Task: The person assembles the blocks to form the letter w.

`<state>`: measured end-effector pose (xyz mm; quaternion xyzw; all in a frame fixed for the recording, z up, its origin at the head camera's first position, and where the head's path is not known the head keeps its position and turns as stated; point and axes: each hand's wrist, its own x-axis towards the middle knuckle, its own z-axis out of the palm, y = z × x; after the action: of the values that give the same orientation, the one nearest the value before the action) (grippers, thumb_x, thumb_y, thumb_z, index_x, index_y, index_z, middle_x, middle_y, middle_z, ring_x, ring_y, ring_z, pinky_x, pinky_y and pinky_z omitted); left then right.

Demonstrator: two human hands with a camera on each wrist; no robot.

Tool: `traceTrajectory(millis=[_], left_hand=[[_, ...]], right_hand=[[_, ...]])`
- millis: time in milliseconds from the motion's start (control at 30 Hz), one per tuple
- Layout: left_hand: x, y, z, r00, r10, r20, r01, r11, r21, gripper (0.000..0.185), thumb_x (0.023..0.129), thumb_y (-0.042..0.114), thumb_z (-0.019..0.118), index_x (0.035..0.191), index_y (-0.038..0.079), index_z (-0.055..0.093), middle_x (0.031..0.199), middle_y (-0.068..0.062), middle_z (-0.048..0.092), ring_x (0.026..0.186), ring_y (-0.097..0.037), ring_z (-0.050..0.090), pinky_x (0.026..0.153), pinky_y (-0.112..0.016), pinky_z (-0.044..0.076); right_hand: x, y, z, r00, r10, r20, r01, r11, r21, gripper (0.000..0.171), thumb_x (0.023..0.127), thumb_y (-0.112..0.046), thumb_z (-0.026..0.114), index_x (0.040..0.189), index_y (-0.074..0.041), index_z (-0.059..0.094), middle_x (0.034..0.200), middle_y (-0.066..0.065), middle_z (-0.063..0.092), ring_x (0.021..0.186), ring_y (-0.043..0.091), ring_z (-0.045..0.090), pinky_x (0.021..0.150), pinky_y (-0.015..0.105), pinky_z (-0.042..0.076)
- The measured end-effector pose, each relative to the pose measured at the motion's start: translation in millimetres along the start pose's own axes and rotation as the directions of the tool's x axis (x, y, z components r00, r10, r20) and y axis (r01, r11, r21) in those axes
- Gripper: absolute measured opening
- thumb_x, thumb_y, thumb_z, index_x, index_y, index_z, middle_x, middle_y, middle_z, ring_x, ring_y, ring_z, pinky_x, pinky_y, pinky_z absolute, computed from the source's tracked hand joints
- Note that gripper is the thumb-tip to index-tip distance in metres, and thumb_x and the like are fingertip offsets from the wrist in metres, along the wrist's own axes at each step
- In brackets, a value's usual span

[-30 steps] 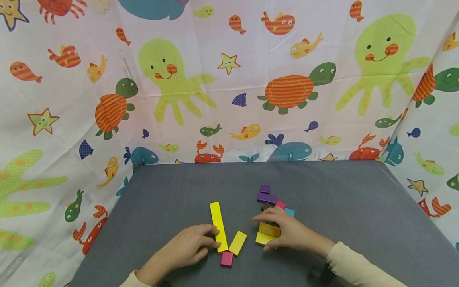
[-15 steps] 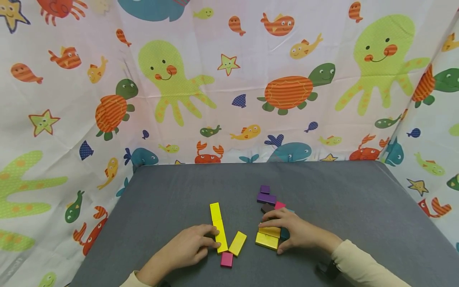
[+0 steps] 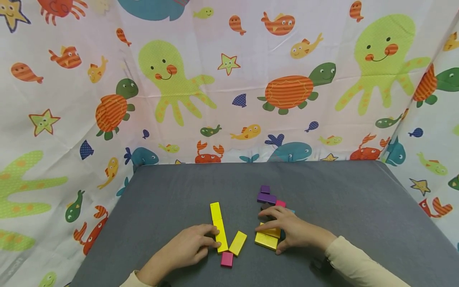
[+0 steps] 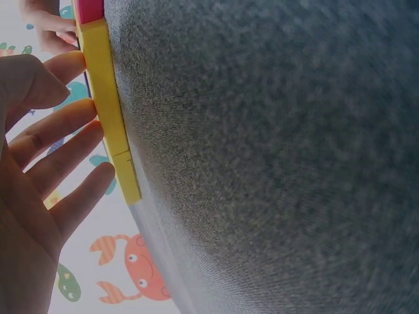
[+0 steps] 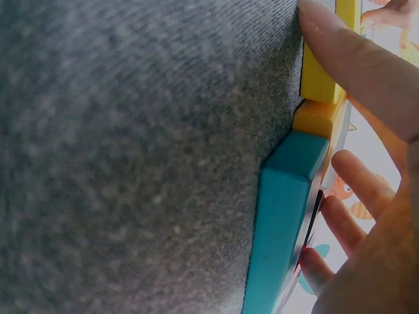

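Observation:
My left hand [image 3: 191, 246] lies at the left, its fingertips resting on the lower of two yellow blocks [image 3: 220, 236] lined up end to end. A third yellow block [image 3: 238, 243] leans at an angle beside that row, and a pink block [image 3: 226, 259] sits at its near end. My right hand [image 3: 295, 231] spans the front yellow block [image 3: 266, 240]; thumb and index finger are at its opposite ends. Directly behind is a darker yellow block [image 3: 271, 231]. A teal block [image 5: 285, 216], mostly under the hand in the head view, shows in the right wrist view.
Behind the right hand are two purple blocks [image 3: 266, 198], a pink block [image 3: 280, 203], a dark block [image 3: 265, 206] and a partly covered blue one. A grey cloth [image 3: 179, 187] covers the table. A sea-animal curtain [image 3: 229, 99] hangs around its far and side edges.
My right hand's thumb has moved from over the front yellow block to its right end, and the index finger has come nearer. That block has shifted slightly left. The left hand stays still.

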<state>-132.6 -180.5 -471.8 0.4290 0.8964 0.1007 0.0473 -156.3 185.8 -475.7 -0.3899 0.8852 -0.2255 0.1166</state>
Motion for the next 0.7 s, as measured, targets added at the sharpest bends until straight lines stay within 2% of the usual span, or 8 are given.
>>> traceTrajectory(millis=[433,700], left_hand=[[0.9,1.2,-0.1,1.0,-0.002,0.0,0.002,1.0,0.008,0.034,0.092,0.015,0.062,0.119,0.033,0.072,0.131,0.007,0.061,0.12,-0.012,0.059,0.102,-0.036,0.053],[0.4,0.1,1.1,1.0,0.009,-0.005,-0.009,1.0,0.01,0.034,0.092,0.015,0.061,0.119,0.033,0.072,0.132,0.007,0.061,0.12,-0.012,0.06,0.102,-0.037,0.054]], right_hand=[[2.1,1.3,1.8,1.0,-0.005,-0.009,0.005,0.999,-0.035,0.068,0.069,-0.039,0.087,0.131,-0.044,0.06,0.147,0.002,0.045,0.136,0.03,0.035,0.107,0.065,0.034],[0.3,3.4,4.0,0.998,-0.031,-0.047,0.029,0.998,-0.049,0.066,0.064,-0.045,0.088,0.125,-0.039,0.063,0.144,0.001,0.048,0.134,0.029,0.037,0.104,0.064,0.037]])
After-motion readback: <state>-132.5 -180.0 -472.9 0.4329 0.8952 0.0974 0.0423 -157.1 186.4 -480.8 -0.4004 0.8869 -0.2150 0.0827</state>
